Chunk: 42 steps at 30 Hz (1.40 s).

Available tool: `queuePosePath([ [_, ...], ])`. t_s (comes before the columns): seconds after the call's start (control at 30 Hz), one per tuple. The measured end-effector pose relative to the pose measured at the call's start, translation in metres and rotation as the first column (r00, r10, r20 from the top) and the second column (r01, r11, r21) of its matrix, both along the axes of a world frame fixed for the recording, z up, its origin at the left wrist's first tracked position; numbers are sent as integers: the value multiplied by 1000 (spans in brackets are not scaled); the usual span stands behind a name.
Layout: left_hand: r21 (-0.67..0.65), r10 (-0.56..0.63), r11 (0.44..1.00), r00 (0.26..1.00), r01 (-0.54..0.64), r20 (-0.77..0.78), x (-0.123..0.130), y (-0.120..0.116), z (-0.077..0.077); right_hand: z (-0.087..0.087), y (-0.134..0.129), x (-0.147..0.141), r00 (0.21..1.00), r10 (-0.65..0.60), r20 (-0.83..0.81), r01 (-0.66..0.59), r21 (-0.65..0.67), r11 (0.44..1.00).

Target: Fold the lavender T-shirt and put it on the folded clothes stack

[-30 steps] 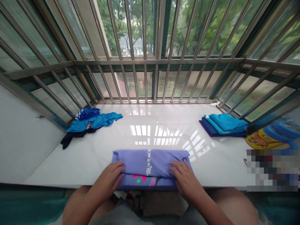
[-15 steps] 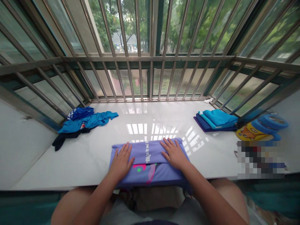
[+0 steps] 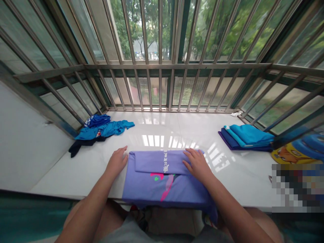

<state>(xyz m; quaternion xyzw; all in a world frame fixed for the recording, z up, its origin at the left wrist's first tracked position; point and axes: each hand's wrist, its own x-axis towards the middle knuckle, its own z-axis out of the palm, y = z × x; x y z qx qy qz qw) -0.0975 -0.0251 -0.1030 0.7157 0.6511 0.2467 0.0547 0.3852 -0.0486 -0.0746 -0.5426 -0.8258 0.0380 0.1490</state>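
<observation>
A purple shirt lies in front of me, its far part folded over into a flat band with white lettering, a pink and green print below it. Its near end hangs over the front edge of the sill. My right hand rests on the right end of the folded band, fingers spread and flat. Just beside the shirt's left edge is my left hand, fingers stretched out and holding nothing; whether it touches the cloth I cannot tell.
On the white sill, crumpled blue clothes lie at the left. A stack of folded clothes sits at the right, near a yellow and blue container. Metal bars line the window. A pixelated patch hides something at the lower right.
My left hand has lifted off the shirt and moved left, beyond its edge. My right hand stays on the folded band. The camera view has turned slightly left.
</observation>
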Motion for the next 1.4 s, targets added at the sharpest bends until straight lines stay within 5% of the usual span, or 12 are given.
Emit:
queuePosePath([
  [0.1, -121, -37, 991, 996, 47, 87, -4, 2, 21, 11, -26, -28, 983, 178, -51, -178, 6, 984],
  [0.27, -239, 235, 949, 968, -207, 93, 16, -5, 38, 17, -57, -106, 952, 305, -16, -305, -61, 950],
  [0.53, -247, 222, 952, 962, -179, 161, 42, -28, 24, 3, -15, -229, 950, 308, -54, -312, -97, 945],
  [0.63, -253, 209, 955, 958, -157, 194, 40, -32, 22, -7, 7, -235, 944, 204, -258, -252, -172, 952],
  [0.77, -298, 230, 942, 944, -155, 238, 32, -29, 21, -20, 30, -222, 808, -30, -589, -142, -244, 959],
  [1.03, -394, 331, 889, 921, -233, 204, 31, -6, 20, -26, 44, -211, 718, -134, -683, -100, -292, 951],
  [1.17, -266, 322, 926, 927, -266, 193, 30, -3, 17, -20, 38, -212, 703, -105, -703, -124, -267, 956],
  [1.27, -51, 47, 998, 988, -40, 146, 25, -5, 17, -10, 27, -211, 748, 40, -662, -211, -180, 961],
  [1.4, -39, -199, 980, 979, 198, -34, 14, -11, 20, 3, 4, -208, 877, 359, -320, -396, -59, 916],
])
